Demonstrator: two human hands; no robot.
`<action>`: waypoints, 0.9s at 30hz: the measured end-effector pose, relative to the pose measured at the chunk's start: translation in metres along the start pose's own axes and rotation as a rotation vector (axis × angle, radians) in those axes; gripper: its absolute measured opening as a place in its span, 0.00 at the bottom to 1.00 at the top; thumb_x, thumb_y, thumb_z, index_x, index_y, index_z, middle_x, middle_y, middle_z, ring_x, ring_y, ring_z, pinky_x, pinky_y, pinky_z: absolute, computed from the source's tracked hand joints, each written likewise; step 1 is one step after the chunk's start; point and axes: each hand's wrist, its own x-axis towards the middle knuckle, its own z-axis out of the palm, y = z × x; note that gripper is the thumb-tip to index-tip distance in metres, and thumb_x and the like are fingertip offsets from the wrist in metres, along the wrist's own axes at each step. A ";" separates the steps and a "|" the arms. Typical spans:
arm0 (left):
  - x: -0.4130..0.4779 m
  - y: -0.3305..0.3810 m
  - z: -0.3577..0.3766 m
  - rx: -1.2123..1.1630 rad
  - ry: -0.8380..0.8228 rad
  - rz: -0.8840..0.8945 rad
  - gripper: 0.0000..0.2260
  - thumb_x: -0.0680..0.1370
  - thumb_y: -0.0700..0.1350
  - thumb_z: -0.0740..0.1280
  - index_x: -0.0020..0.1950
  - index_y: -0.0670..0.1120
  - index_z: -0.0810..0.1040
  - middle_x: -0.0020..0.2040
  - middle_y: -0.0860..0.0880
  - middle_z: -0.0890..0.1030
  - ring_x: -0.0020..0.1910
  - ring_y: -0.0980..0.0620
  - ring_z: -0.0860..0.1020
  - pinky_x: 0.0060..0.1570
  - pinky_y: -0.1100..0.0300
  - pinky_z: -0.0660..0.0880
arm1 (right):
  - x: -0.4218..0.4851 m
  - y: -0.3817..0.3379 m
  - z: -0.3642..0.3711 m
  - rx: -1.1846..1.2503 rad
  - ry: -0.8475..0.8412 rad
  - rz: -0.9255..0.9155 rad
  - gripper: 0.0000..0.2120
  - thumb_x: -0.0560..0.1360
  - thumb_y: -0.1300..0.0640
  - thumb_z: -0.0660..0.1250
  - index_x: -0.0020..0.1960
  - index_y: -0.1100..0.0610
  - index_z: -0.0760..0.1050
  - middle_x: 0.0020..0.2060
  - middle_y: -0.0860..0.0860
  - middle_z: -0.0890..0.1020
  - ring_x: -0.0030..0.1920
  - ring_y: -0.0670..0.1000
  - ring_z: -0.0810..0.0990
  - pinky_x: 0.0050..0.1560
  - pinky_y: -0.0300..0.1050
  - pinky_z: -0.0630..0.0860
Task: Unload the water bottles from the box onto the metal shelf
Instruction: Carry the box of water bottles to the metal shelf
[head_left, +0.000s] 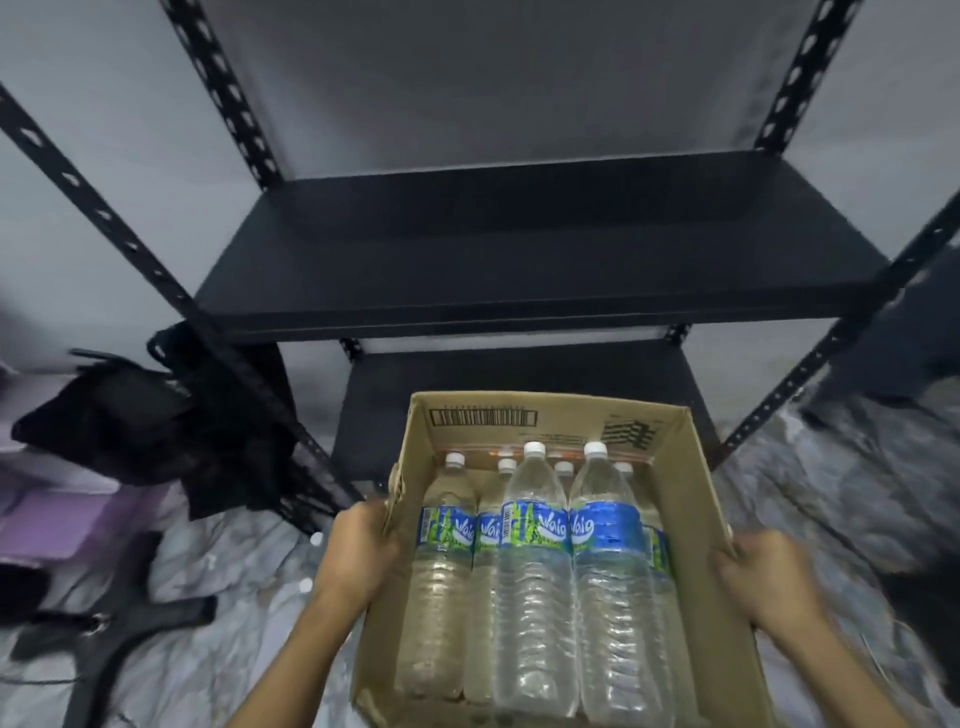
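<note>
Low at six o'clock of the view, an open cardboard box (670, 467) is held between two bare hands. At seven o'clock the left hand (363, 551) grips the box's left wall, its fingers curled around the edge of the cardboard. At four o'clock the right hand (763, 577) clasps the right wall; it is blurred, so how each finger lies is unclear, though the fingers bend against the cardboard. Inside the box lie clear water bottles (535, 571) with white caps pointing to twelve o'clock and blue and green labels. Six caps show. Two bottles lie on top of the others, side by side and touching.

Ahead, from ten to two o'clock, stands a black metal shelf (519, 249) with perforated uprights. Its broad board is at the centre of the view, just beyond the box's far wall, and a lower board (519, 374) shows beneath it. A grey wall (130, 130) rises behind the frame.

At nine o'clock a black bag (104, 415) sits beside the left front upright, with a purple object (47, 519) just below it. Marbled grey flooring (234, 571) spreads under the arms.
</note>
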 end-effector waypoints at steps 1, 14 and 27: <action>0.001 -0.011 -0.002 -0.002 -0.003 -0.010 0.21 0.73 0.36 0.69 0.25 0.45 0.63 0.21 0.51 0.66 0.25 0.49 0.67 0.24 0.59 0.58 | 0.002 -0.008 0.008 -0.019 -0.017 0.001 0.21 0.69 0.65 0.72 0.21 0.60 0.68 0.19 0.58 0.71 0.22 0.54 0.70 0.26 0.42 0.65; 0.011 -0.076 0.042 0.034 -0.015 -0.200 0.18 0.73 0.32 0.69 0.27 0.43 0.67 0.23 0.50 0.69 0.26 0.46 0.69 0.26 0.54 0.59 | 0.025 -0.029 0.080 -0.061 -0.083 -0.105 0.29 0.70 0.68 0.69 0.20 0.54 0.57 0.17 0.47 0.60 0.22 0.44 0.61 0.27 0.33 0.55; 0.071 -0.178 0.240 0.062 -0.115 -0.257 0.12 0.75 0.32 0.67 0.32 0.30 0.73 0.30 0.33 0.76 0.30 0.44 0.73 0.28 0.53 0.60 | 0.108 0.079 0.269 -0.111 -0.131 -0.028 0.28 0.72 0.69 0.66 0.22 0.53 0.54 0.19 0.47 0.59 0.22 0.48 0.60 0.30 0.42 0.58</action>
